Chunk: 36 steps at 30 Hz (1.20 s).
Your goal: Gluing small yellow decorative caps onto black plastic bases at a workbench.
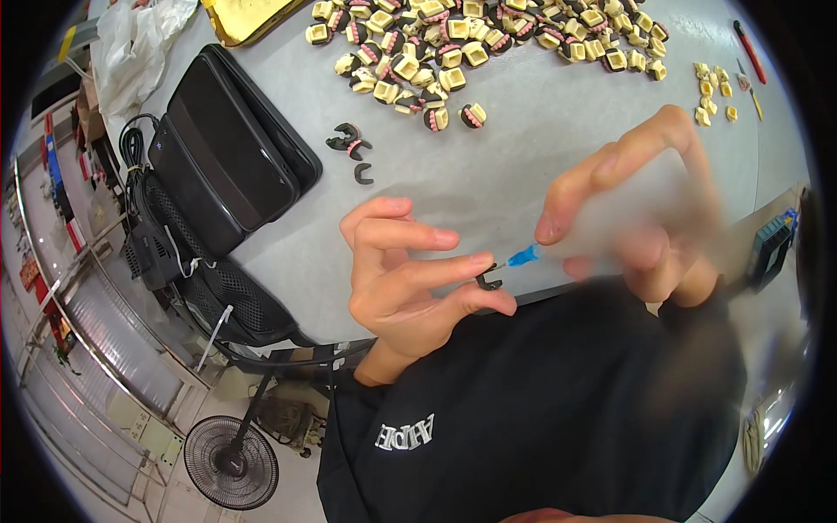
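My left hand pinches a small black U-shaped piece between thumb and fingertips, just in front of my dark shirt. My right hand is closed around a dispenser with a blue needle tip. The thin metal needle reaches the upper part of the black piece, though I cannot tell whether they touch. A hazy smear covers much of the right hand and hides the dispenser's body. Left of the hands on the grey table lie a loose black U-shaped piece and a small cluster of black and pink pieces.
A heap of cream, black and pink pieces spreads along the far table. Small cream pieces and a red-handled tool lie far right. A black screen device stands left, by a yellow tray. A fan stands lower left.
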{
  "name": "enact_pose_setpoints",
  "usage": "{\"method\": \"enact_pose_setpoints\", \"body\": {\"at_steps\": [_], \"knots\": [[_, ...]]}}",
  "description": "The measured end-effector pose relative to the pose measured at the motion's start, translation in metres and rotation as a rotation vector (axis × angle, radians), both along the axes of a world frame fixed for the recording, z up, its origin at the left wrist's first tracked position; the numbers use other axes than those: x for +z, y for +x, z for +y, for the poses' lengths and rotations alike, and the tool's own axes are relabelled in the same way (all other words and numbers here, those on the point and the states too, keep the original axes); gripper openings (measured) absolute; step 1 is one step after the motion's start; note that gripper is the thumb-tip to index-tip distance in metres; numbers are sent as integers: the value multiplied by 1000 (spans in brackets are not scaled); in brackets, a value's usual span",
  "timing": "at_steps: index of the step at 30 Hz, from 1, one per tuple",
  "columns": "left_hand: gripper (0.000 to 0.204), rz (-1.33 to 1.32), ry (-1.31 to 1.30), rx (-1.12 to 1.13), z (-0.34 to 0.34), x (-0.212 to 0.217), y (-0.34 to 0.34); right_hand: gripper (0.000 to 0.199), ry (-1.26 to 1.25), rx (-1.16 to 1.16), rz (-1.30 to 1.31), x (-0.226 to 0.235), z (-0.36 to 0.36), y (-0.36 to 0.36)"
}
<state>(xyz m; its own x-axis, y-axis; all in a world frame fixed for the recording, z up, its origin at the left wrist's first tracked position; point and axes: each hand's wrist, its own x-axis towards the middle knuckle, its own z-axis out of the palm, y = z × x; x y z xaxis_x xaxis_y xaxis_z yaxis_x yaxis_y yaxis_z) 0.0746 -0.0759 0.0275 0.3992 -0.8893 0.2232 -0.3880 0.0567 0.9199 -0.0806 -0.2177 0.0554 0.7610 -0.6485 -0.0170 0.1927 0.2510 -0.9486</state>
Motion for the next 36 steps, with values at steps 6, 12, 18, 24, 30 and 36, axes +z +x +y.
{"method": "enact_pose_setpoints", "body": {"at_steps": [6,12,18,24,30,36], "knots": [[40,20,-15,32,0,0,-1,39,-40,-50,-22,-4,-5,-5],[40,85,-6,70,4,-5,2,35,-214,-194,-115,1,-38,-20],[38,173,-11,87,4,3,-2,26,-582,-617,268,0,-97,-77],[37,158,9,107,5,-2,-2,32,-629,-623,502,2,-112,-68],[36,160,16,119,6,-2,-2,27,-847,-624,560,-21,-117,-87],[36,178,20,120,6,0,-1,21,-1113,-532,790,-3,-60,-101]]}}
